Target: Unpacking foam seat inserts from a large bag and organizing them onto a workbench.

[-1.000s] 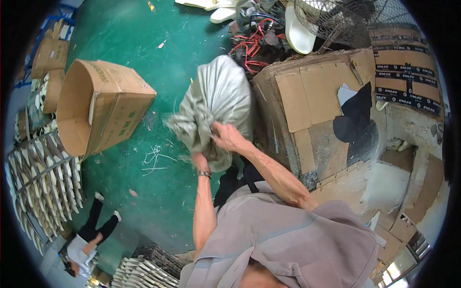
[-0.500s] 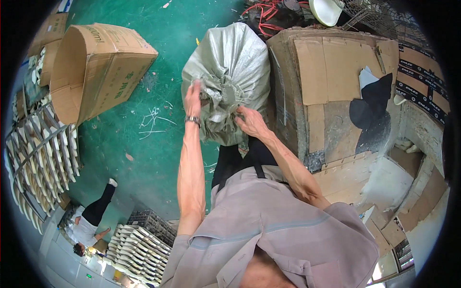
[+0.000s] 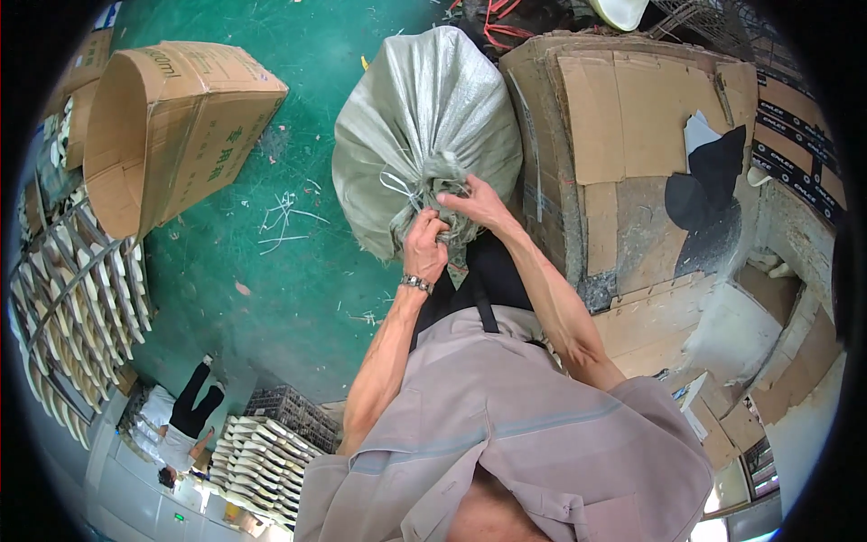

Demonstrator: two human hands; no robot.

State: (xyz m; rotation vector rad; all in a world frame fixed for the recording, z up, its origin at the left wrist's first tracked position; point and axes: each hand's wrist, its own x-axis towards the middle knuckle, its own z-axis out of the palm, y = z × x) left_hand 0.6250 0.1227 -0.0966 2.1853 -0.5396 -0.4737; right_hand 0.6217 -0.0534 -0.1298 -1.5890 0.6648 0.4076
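Observation:
A large, full woven sack (image 3: 424, 99), silvery grey-green, stands on the floor in front of my legs. Its mouth is gathered into a bunched, crumpled neck facing me. A thin white tie (image 3: 397, 184) loops out at the left of that neck. My left hand (image 3: 424, 248), with a metal watch band at the wrist, is closed on the bunched sack material just below the tie. My right hand (image 3: 481, 206) pinches the gathered neck from the right with thumb and fingers. The fingertips of both hands are partly hidden in the folds.
An open cardboard box (image 3: 190, 135) lies tipped at the left; a big worn carton (image 3: 596, 135) stands right against the sack. White strap scraps (image 3: 287, 221) litter the green floor. Racks of pale curved pieces (image 3: 81, 307) stand at the left. Another person (image 3: 172, 425) is at lower left.
My left hand, open and raised beside the sack before, has come down and right and closed on its neck. The neck is more tightly bunched, and a white tie loop now shows.

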